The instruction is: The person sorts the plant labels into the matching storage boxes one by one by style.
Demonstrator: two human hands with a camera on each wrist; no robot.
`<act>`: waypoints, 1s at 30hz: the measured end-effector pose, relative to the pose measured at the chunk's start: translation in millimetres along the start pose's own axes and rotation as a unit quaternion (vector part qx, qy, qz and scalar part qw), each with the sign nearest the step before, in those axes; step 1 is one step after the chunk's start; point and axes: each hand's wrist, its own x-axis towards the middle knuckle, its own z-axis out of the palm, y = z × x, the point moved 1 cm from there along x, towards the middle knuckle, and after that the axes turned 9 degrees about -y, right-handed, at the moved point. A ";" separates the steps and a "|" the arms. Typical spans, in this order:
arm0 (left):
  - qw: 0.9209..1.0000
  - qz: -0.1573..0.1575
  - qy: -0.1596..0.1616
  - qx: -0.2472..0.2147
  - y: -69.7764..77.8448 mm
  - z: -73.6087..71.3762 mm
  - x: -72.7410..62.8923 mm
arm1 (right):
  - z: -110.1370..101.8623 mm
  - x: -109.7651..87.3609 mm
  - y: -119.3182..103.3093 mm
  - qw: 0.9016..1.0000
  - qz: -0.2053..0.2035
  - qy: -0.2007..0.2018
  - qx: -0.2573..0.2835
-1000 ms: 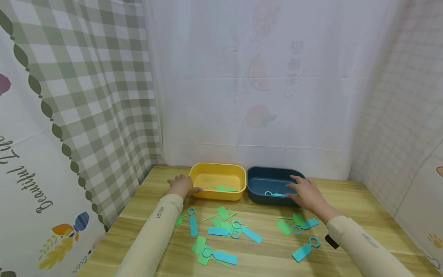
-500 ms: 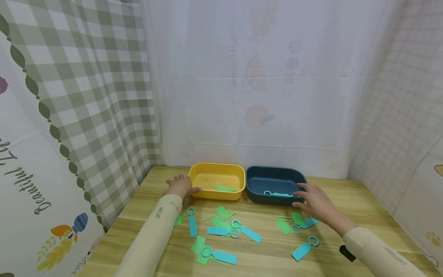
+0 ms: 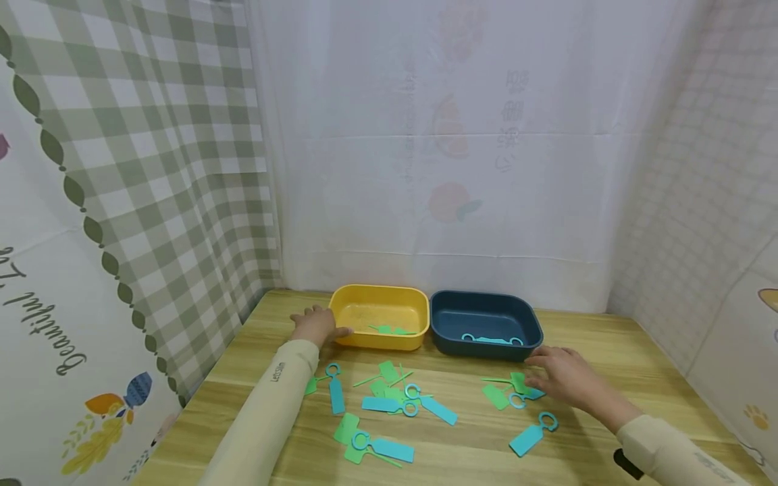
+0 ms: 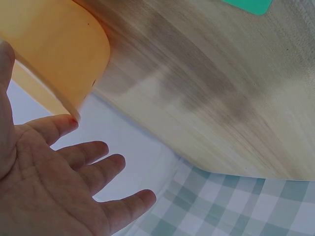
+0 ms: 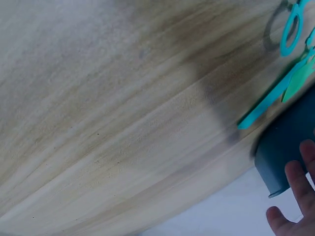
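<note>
My left hand (image 3: 314, 326) is at the left end of the yellow bin (image 3: 346, 291), thumb by the front rim. In the left wrist view its spread fingers (image 4: 101, 172) are fairly straight, and the index fingertip touches the rim. Green plastic tags (image 3: 383, 329) lie in that bin. Beside it stands the dark blue bin (image 3: 486, 349) with blue ring-ended tags (image 3: 494, 340) inside. My right hand (image 3: 565, 375), holding nothing visible, hovers at that bin's front right corner. Below its fingertips are a blue ring tag (image 3: 518, 401), partly hidden, and green tags (image 3: 495, 396).
More blue tags (image 3: 392, 450) and green tags (image 3: 347, 428) are scattered, some overlapping, on the wooden table (image 3: 474, 466) in front of the bins. A lone blue tag (image 3: 526, 440) lies at the front right. A white curtain (image 3: 365, 169) hangs behind; a checked cloth (image 3: 200, 135) hangs left.
My right hand has moved from over the dark blue bin to the right and toward me, uncovering a blue tag's ring inside. My left hand has stayed at the yellow bin.
</note>
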 end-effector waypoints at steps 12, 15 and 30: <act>1.000 0.000 -0.009 -0.002 -1.0 0.0 1.4 | 16.7 4.2 0.5 0.998 0.027 -0.060 0.009; 1.000 0.001 -0.006 -0.005 -1.3 0.4 1.7 | 19.0 5.5 -0.4 0.998 0.031 -0.061 0.006; 1.000 0.002 -0.002 0.000 -1.0 2.0 4.1 | 25.0 8.8 -0.7 0.997 0.030 -0.066 0.004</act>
